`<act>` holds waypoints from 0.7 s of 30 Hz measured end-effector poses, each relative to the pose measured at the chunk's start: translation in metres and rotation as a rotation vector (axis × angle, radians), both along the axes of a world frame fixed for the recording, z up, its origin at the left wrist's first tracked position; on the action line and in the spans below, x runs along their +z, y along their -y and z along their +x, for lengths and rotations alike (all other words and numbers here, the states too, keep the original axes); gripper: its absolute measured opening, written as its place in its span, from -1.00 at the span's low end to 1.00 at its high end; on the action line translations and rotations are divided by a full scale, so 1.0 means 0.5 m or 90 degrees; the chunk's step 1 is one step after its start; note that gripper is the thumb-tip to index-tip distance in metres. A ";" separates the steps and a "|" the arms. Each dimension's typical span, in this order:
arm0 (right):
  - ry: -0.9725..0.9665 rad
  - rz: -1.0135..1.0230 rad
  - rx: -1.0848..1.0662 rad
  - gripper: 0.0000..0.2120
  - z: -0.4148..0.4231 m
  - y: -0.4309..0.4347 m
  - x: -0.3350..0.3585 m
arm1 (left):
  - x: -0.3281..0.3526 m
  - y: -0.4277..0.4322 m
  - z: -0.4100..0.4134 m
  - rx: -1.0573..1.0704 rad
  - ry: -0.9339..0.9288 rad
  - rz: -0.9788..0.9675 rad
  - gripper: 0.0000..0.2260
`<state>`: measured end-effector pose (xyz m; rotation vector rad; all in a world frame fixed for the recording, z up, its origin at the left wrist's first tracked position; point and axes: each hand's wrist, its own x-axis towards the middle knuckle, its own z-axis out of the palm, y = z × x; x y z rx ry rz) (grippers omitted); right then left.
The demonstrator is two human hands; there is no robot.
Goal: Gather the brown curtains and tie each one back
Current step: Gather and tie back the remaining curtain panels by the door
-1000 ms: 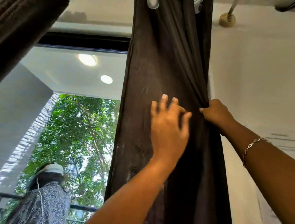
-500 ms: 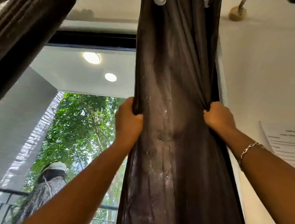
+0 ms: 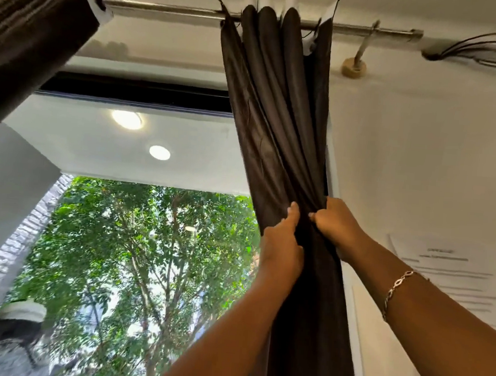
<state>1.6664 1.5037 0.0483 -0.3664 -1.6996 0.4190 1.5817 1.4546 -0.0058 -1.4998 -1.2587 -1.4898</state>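
Head view: I see curtain point(image 3: 276, 116) hanging from rod point(image 3: 165, 10), bunched between left hand point(image 3: 280, 249) and right hand point(image 3: 336, 224); fingers point(image 3: 317, 220) of both clamped on cloth. Gathering near done, I judge; no tie yet. Second curtain point(image 3: 30, 37) top left, tie unseen.

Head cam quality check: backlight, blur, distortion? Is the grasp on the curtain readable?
Head view: the bright window backlights the brown curtain, so its lower folds go nearly black. Head view: blur smears the second curtain at top left and the text on the wall paper. Head view: the wide angle makes that second curtain lean inward. The left hand and right hand are sharp, both gripping the brown curtain.
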 end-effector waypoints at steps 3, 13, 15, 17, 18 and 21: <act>-0.032 -0.012 -0.032 -0.69 0.047 -0.035 0.008 | 0.030 -0.054 0.062 0.001 -0.033 -0.040 -0.36; -0.054 -0.024 -0.193 -0.71 0.243 -0.131 -0.013 | 0.032 -0.177 0.247 -0.112 -0.085 -0.147 -0.36; -0.025 -0.006 -0.201 -0.71 0.236 -0.128 -0.024 | 0.019 -0.175 0.240 -0.140 -0.049 -0.128 -0.34; 0.008 0.015 -0.217 -0.72 0.212 -0.114 -0.033 | 0.006 -0.160 0.220 -0.139 -0.025 -0.097 -0.32; 0.027 0.031 -0.234 -0.72 0.195 -0.103 -0.037 | -0.002 -0.149 0.205 -0.136 -0.016 -0.081 -0.31; 0.079 0.086 -0.270 -0.75 0.128 -0.060 -0.046 | -0.028 -0.105 0.150 -0.132 0.010 -0.030 -0.30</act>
